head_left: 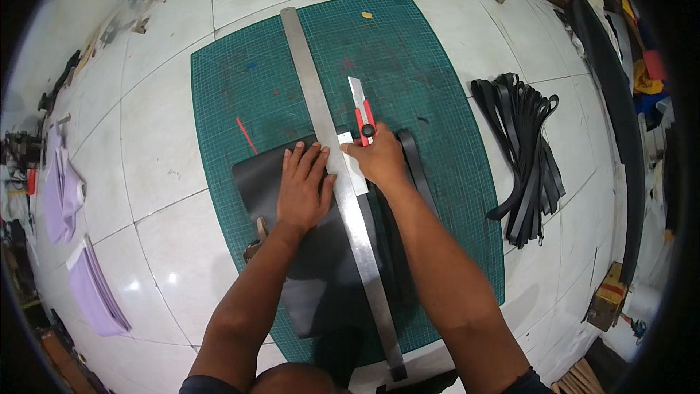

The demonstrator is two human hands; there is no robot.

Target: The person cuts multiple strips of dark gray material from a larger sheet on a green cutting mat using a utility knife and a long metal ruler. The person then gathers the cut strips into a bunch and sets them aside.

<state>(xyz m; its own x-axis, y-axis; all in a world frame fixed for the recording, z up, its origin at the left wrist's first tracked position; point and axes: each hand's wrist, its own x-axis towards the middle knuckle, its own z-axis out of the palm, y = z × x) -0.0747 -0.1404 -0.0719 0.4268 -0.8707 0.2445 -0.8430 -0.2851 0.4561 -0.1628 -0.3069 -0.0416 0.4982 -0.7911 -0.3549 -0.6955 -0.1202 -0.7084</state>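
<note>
A long steel ruler (313, 91) runs from the far edge of the green cutting mat (408, 51) toward me, lying across a black sheet of leather-like material (259, 175). My left hand (302, 186) lies on the sheet with its fingers apart, fingertips at the ruler's left edge. On the ruler's other side my right hand (379, 157) grips a red utility knife (367, 118), its wide blade pointing away from me. The thumb of that hand rests at a small white rectangular piece (356, 174) along the ruler. Black strips (417, 168) lie right of the ruler, partly under my forearm.
A bundle of black straps (521, 153) lies on the white tiled floor (164, 131) right of the mat. Folded lilac cloth (95, 295) sits at the left. A thin red strip (246, 135) and a small yellow piece (367, 15) are on the mat. Clutter lines both sides.
</note>
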